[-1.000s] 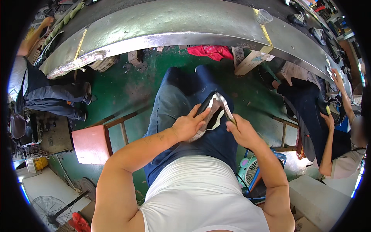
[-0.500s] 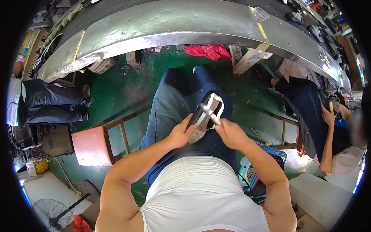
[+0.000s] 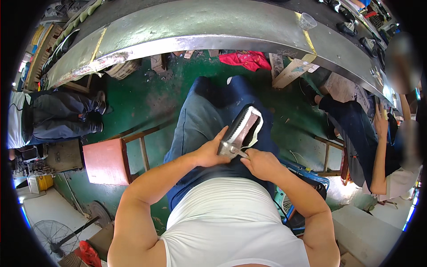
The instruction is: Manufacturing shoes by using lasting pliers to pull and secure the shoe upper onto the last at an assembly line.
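A shoe (image 3: 248,127) rests on my lap with its underside turned up. Its side is black, a white strip runs along the edge, and the bottom is pinkish-brown with a greyish near end. Along its left side my left hand (image 3: 211,150) grips the near part, thumb toward the underside. My right hand (image 3: 259,162) is closed round the handle of a small hammer (image 3: 235,151). The metal head lies over the shoe's near end, close to my left thumb; whether it touches there I cannot tell.
A metal-edged bench (image 3: 187,26) curves across the front, with a clear plastic cup (image 3: 307,21) on it. A red stool (image 3: 106,162) stands at my left, a fan (image 3: 51,242) at the lower left. One person (image 3: 62,111) is at left, another (image 3: 356,129) at right.
The hammer has come down from the middle of the shoe to its near end, my right hand moving slightly toward me with it. My left hand keeps its grip.
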